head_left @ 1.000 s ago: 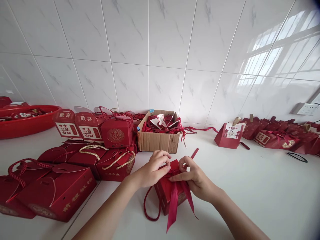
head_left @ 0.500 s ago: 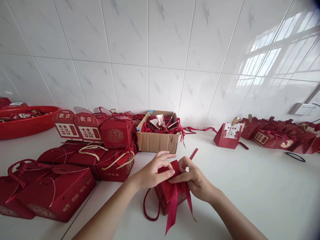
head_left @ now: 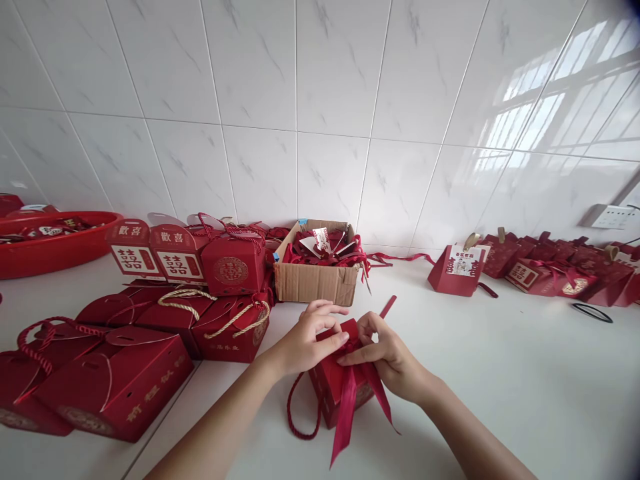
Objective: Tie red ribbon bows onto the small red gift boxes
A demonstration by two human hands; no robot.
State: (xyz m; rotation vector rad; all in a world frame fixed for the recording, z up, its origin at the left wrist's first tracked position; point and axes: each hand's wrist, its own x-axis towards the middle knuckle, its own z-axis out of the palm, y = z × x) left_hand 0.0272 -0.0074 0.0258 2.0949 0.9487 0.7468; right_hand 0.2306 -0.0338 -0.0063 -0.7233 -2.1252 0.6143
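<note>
A small red box (head_left: 325, 393) stands on the white table between my hands, with a dark red rope loop (head_left: 291, 417) lying at its left. From its top hangs a crimson ribbon (head_left: 344, 427), its two tails spread over the front. My left hand (head_left: 313, 340) rests at the upper left of the box, fingers apart, the thumb tip near the ribbon knot. At the upper right, the thumb and fingers of my right hand (head_left: 383, 353) pinch the ribbon close to the knot. The knot is partly hidden by the fingers.
Behind the hands sits a cardboard box (head_left: 315, 283) of ribbons and tags. Red gift boxes (head_left: 150, 387) are stacked on the left, beyond them a red basin (head_left: 60, 247). On the right are a tagged red box (head_left: 453, 280), more red boxes (head_left: 535, 277) and a black loop (head_left: 593, 313).
The right ribbon tail has swung slightly outward to the right. Both hands have barely moved and stay at the top of the box.
</note>
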